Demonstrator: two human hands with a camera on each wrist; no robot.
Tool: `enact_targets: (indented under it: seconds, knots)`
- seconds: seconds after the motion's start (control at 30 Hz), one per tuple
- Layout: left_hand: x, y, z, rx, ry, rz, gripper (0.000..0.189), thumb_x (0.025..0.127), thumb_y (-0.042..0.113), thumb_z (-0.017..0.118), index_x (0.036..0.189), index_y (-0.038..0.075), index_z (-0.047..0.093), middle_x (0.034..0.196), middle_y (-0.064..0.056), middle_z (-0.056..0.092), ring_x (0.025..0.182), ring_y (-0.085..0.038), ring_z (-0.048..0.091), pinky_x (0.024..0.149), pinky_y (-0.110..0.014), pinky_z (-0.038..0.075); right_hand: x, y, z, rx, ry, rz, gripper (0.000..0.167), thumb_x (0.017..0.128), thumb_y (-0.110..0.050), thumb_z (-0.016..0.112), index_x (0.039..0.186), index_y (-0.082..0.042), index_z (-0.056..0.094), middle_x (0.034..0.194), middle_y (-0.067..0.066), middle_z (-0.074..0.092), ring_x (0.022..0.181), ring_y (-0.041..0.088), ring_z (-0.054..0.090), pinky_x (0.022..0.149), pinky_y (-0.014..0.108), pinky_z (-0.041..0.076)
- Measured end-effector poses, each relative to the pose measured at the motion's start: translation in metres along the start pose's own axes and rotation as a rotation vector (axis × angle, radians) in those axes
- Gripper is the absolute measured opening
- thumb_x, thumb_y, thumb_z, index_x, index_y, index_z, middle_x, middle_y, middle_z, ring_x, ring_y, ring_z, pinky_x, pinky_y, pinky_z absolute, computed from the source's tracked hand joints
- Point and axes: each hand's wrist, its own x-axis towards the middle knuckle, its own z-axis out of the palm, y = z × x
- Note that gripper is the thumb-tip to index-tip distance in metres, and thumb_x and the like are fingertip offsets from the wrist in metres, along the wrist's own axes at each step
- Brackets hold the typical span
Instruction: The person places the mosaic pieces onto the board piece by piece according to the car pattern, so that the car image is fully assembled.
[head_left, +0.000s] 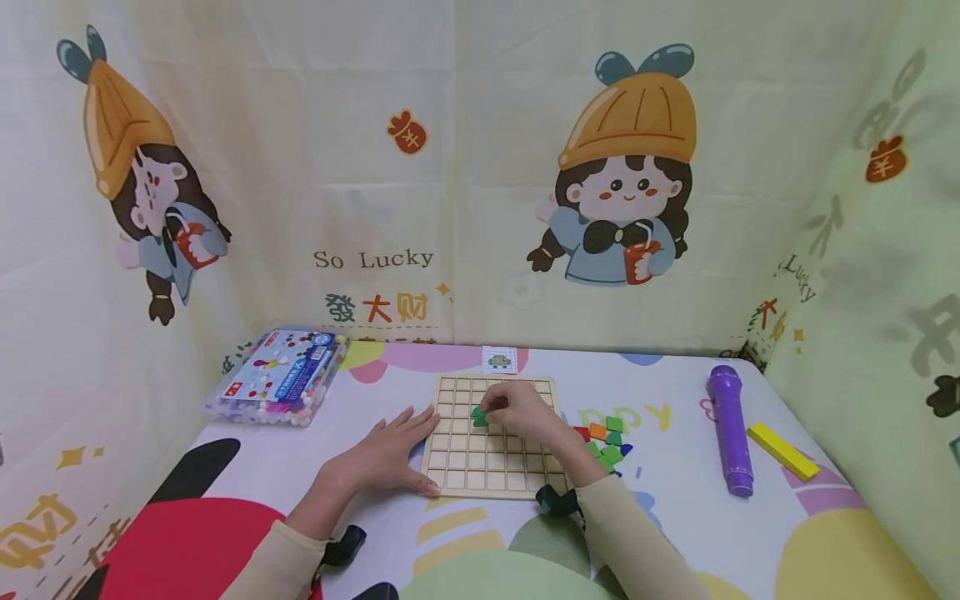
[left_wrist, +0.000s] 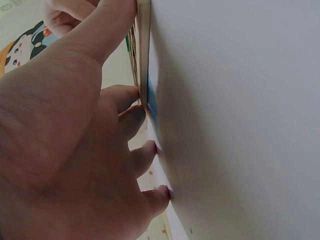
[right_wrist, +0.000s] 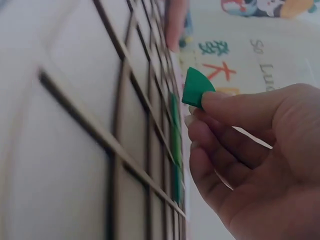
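Note:
A wooden grid board [head_left: 456, 481] lies on the table in front of me. My right hand [head_left: 525, 412] is over its upper middle. In the right wrist view, that hand's thumb and fingers pinch a green quarter-round tile [right_wrist: 196, 87] just off the grid. Several green tiles [right_wrist: 175, 145] sit in the board's cells, partly hidden by the hand in the head view. My left hand [head_left: 393, 454] has its fingers spread along the board's left side, the thumb touching the lower left corner. Loose coloured tiles [head_left: 597, 432] lie in a small pile to the board's right.
A small card with a turtle picture [head_left: 499, 360] lies behind the board. At the back left is a clear plastic box [head_left: 281, 375] of small parts. A purple microphone-shaped stick [head_left: 730, 429] and a yellow bar [head_left: 782, 451] lie to the right. Printed curtains surround the table.

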Motion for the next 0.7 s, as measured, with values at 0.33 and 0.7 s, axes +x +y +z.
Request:
enact_targets:
  seconds: [0.33, 0.7]
  knots:
    - [0.000, -0.001, 0.000, 0.005, 0.002, 0.009, 0.114, 0.066, 0.070, 0.078, 0.158, 0.022, 0.029, 0.167, 0.004, 0.022, 0.156, -0.033, 0.013, 0.121, -0.066, 0.012, 0.009, -0.008, 0.023, -0.045, 0.006, -0.017, 0.003, 0.089, -0.003, 0.070, 0.091, -0.004, 0.070, 0.082, -0.001, 0.067, 0.074, 0.010, 0.057, 0.068, 0.023, 0.051]
    - [0.000, -0.001, -0.001, 0.007, 0.004, 0.007, 0.114, 0.066, 0.069, 0.079, 0.158, 0.022, 0.029, 0.167, 0.003, 0.022, 0.156, -0.033, 0.013, 0.121, -0.066, 0.012, 0.011, -0.013, 0.032, -0.147, 0.039, -0.034, 0.006, 0.091, -0.004, 0.069, 0.091, -0.009, 0.071, 0.086, -0.002, 0.070, 0.077, 0.008, 0.060, 0.073, 0.023, 0.053]
